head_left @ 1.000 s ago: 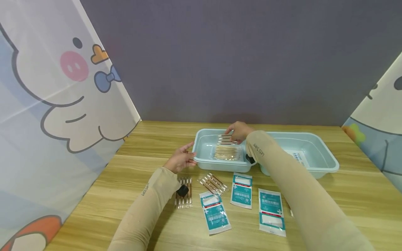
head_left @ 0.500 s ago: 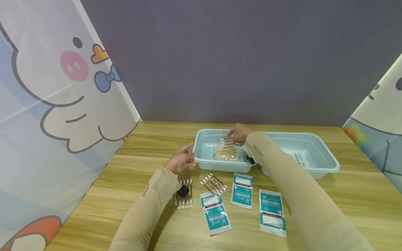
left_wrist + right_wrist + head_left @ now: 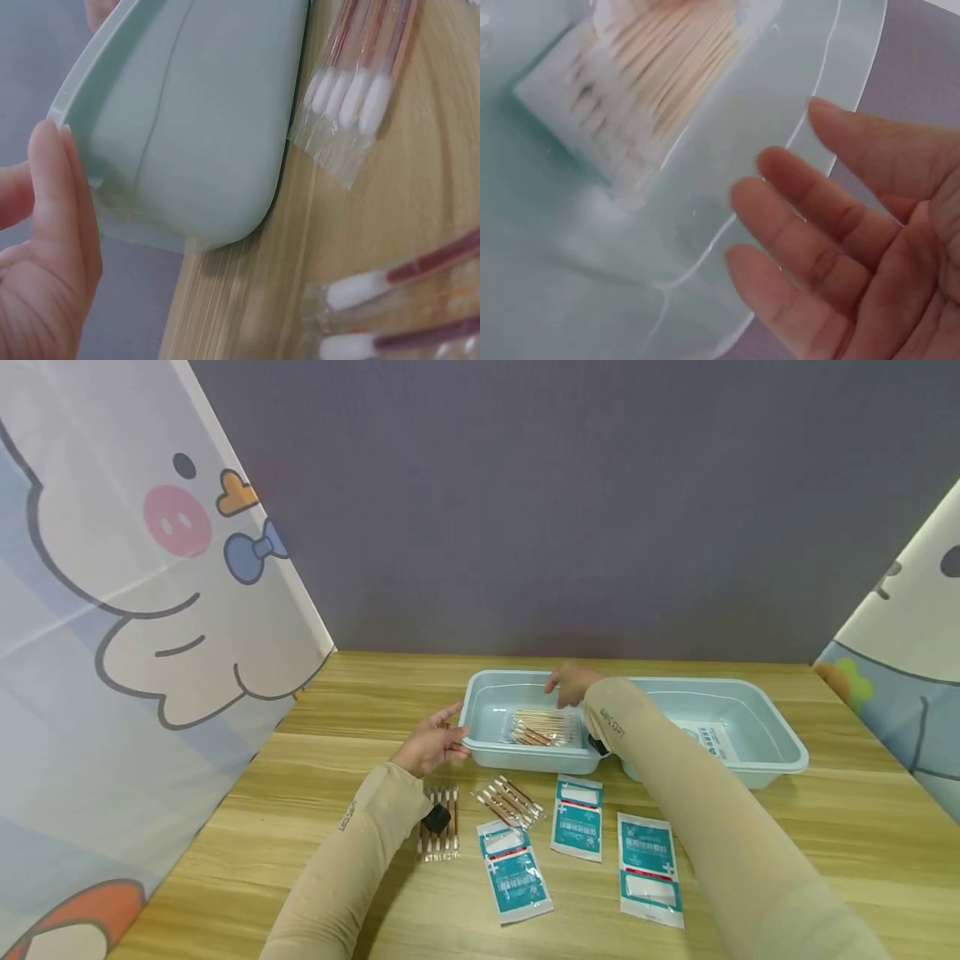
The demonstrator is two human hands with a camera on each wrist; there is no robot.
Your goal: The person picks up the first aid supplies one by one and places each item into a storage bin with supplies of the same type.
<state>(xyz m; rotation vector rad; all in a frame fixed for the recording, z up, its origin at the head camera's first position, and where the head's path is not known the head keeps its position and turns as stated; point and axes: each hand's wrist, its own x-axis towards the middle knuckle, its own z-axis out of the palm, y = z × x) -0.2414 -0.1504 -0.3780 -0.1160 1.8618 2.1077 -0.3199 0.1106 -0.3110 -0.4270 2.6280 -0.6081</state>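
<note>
My right hand (image 3: 573,683) is over the back right of the left pale-blue plastic basin (image 3: 491,695), its fingers loosely spread and holding nothing in the right wrist view. In that basin lies a clear pack of wooden-stick cotton swabs (image 3: 671,75); a packet of brown-stick cotton swabs (image 3: 531,737) rests on top of it. At the basin's left end, my left hand (image 3: 432,742) touches the rim with mostly straight fingers (image 3: 52,172). Near that hand on the table are two more clear packets of brown-stick swabs, one upright (image 3: 453,827) and one slanted (image 3: 510,800).
Teal-and-white dressing packets lie in front: one at left (image 3: 516,877), one in the middle (image 3: 577,827), one at right (image 3: 649,877). A second pale-blue basin (image 3: 780,731) stands at right with a white printed packet (image 3: 716,739) inside. A grey partition (image 3: 570,527) closes the back.
My right hand has let go of the brown-stick swab packet, which dropped onto the wooden swab pack. The left hand stays at the basin rim.
</note>
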